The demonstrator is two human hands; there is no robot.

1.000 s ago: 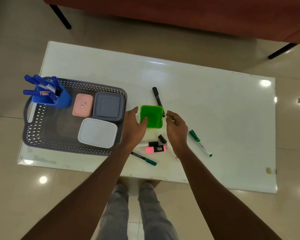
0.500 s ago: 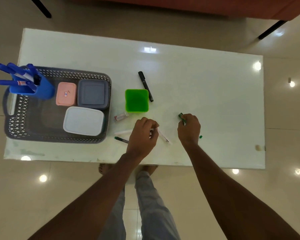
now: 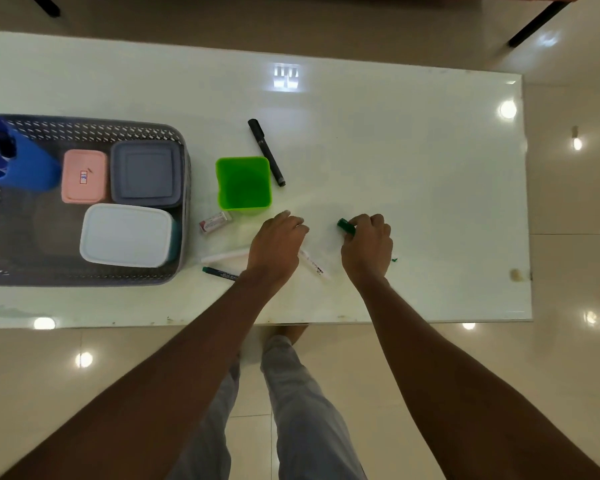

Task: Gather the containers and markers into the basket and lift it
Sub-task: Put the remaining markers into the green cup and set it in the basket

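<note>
Resting in basket [image 3: 184,202]: three lidded containers [image 3: 142,173]

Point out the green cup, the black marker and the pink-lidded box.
green cup [image 3: 244,183]: head view, on its inside floor.
black marker [image 3: 266,152]: head view, mid-barrel.
pink-lidded box [image 3: 84,176]: head view, centre of its lid, inside the basket.

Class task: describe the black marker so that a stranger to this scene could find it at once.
Start at the grey basket on the left of the white table, then move right to the open green cup. The black marker lies slanted just beyond the cup's far right corner, the only all-black pen and untouched by either hand.
</note>
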